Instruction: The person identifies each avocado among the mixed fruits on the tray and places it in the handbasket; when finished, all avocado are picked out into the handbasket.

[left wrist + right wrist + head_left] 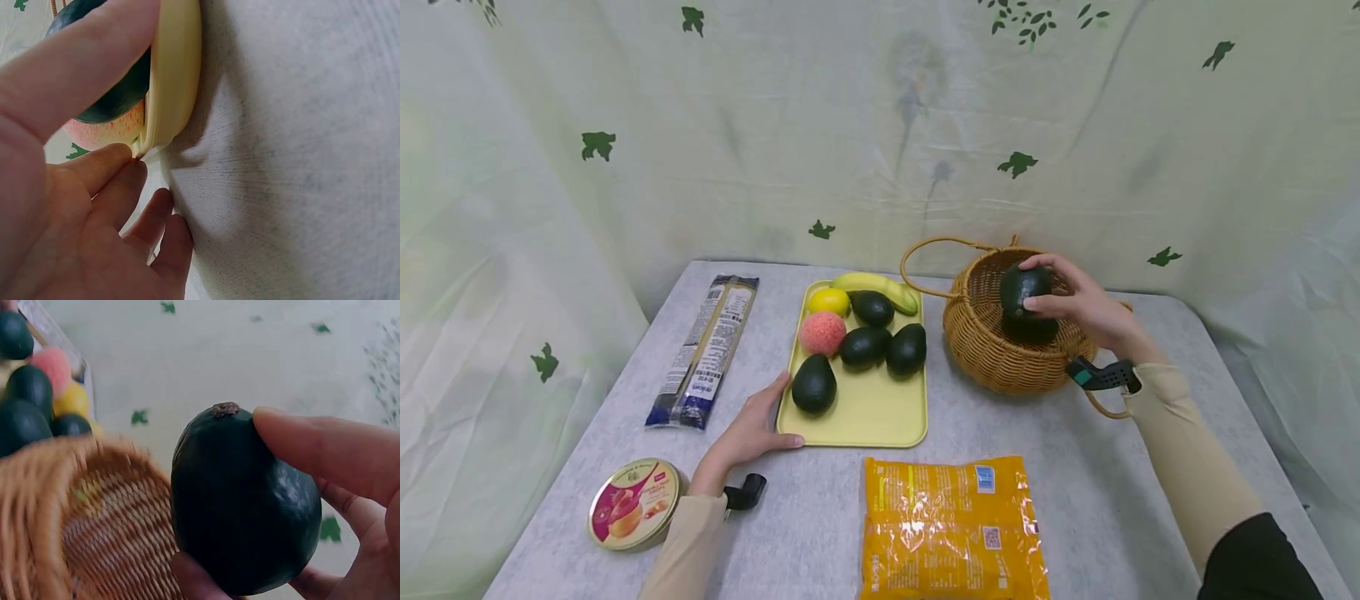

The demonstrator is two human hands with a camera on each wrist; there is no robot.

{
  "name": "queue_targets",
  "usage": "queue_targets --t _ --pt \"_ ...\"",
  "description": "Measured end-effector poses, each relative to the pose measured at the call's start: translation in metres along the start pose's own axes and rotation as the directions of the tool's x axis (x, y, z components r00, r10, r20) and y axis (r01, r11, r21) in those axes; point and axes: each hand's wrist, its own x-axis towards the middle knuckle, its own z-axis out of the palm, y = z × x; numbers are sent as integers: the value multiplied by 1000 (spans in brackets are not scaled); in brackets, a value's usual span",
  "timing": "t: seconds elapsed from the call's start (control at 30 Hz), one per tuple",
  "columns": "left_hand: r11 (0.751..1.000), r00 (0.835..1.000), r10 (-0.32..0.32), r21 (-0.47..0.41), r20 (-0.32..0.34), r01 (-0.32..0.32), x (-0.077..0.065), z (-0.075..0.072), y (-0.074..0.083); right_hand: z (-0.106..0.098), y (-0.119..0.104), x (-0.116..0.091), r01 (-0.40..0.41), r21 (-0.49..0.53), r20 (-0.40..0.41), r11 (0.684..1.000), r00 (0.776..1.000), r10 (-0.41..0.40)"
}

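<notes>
My right hand grips a dark green avocado with thumb and fingers over the mouth of a wicker basket. Below that avocado, a dark shape shows inside the basket. My left hand rests at the near left corner of a yellow tray, fingertips along its left side and thumb at the front edge. On the tray lie several avocados, a pink textured round fruit, a lemon and a banana. In the left wrist view, fingertips touch the tray's rim.
An orange plastic packet lies in front of the tray. To the left are a long printed packet and a round tin. The basket's handle leans toward the tray. A leaf-patterned curtain hangs behind the table.
</notes>
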Motion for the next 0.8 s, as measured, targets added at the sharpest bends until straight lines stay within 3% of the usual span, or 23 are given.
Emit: queue_targets --t 0.27,0.6,0.8 --pt "1000 1000 12 12 -10 -12 -1 -1 1 -20 11 -4 -29 18 -49 999 998 29" --pt "1000 1000 15 13 -16 -15 -1 0 1 -19 9 10 -108 -26 -59 994 993 106" --pt "1000 1000 18 21 -20 -18 -1 1 1 -16 7 23 -114 -37 -51 993 992 112"
